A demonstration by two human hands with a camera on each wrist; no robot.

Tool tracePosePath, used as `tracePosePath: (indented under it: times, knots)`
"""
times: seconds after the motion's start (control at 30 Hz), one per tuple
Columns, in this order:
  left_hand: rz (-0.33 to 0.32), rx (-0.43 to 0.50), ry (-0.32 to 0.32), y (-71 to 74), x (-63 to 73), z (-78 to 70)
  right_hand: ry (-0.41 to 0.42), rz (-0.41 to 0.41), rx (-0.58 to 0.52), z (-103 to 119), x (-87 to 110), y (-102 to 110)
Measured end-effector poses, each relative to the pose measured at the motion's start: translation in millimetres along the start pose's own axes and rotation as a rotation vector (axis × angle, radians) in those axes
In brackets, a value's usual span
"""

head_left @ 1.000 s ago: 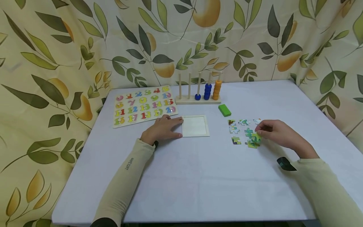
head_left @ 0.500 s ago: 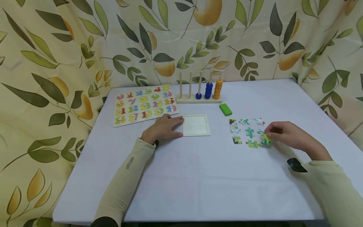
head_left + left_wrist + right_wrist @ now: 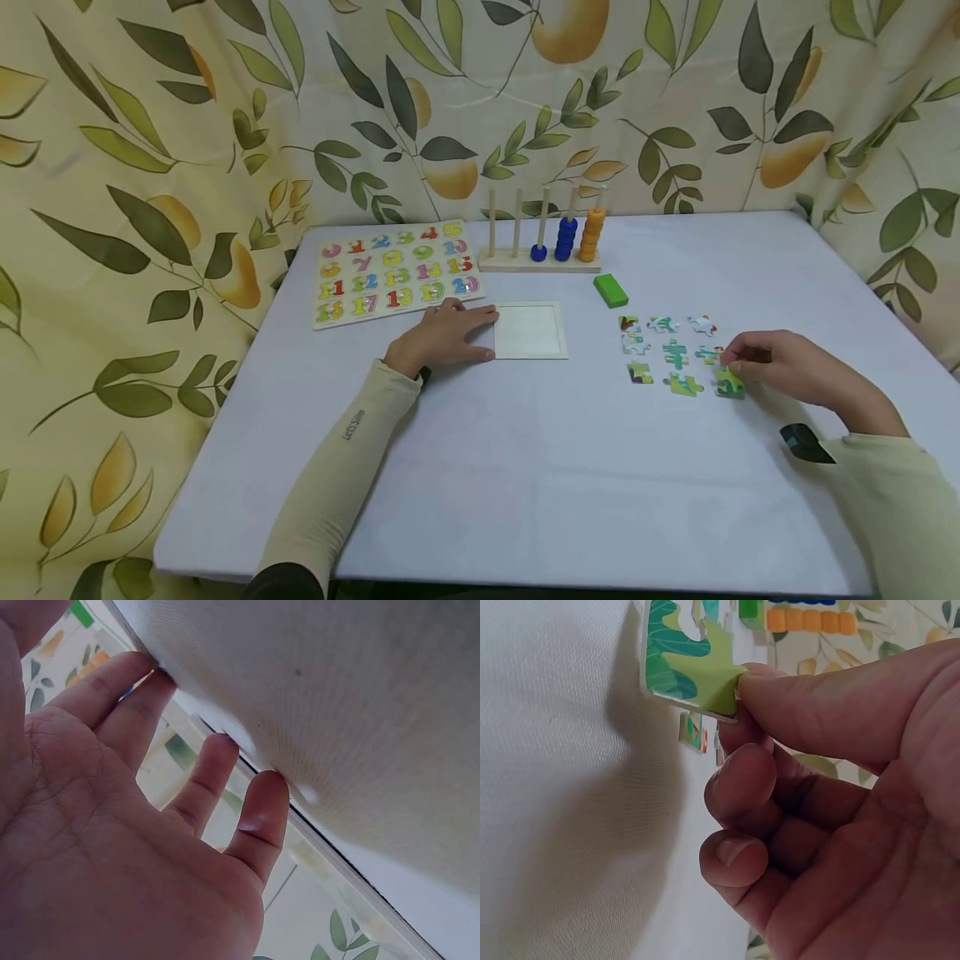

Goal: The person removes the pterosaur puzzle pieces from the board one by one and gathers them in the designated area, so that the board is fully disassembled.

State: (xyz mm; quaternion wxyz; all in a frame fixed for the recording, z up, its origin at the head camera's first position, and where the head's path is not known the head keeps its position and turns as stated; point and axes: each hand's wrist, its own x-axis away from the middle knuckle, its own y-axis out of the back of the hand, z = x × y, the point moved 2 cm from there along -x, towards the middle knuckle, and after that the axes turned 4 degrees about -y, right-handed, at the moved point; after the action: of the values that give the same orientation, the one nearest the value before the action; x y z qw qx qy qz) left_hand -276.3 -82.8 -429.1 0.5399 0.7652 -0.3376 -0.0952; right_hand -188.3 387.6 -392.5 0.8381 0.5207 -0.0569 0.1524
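Thumb and index finger of my right hand (image 3: pixel 802 371) pinch a corner of a green puzzle piece (image 3: pixel 697 664), seen at the lower right of the loose pieces in the head view. The other fingers are curled beneath, as the right wrist view shows. Around it lie several more jigsaw pieces, among them a teal one (image 3: pixel 675 354) and a yellow-green one (image 3: pixel 684 384), spaced in rough rows. My left hand (image 3: pixel 442 335) rests palm down with fingers spread, its fingertips and thumb at the left edge of a pale shallow puzzle frame (image 3: pixel 562 333).
A number board (image 3: pixel 401 265) lies behind my left hand. Behind the frame stands a bead abacus (image 3: pixel 542 262) with blue and orange beads, and a green block (image 3: pixel 611 291) sits in front of its right end. A patterned curtain (image 3: pixel 420 100) hangs behind the white table (image 3: pixel 525 500).
My right hand has moved to the right with the green piece, away from the yellow-green piece it had overlapped. The left hand stays beside the frame. The head view has shifted slightly.
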Motion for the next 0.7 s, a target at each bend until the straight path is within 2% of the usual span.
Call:
tracePosePath:
  times: [0.33, 0.7]
  knots:
    - [0.001, -0.007, 0.012, -0.5, -0.2, 1.7, 0.014, -0.016, 0.01, 0, -5.5, -4]
    - [-0.007, 0.017, 0.014, -1.4, 2.3, 2.0, -0.04, -0.029, -0.023, 2, -11.3, -10]
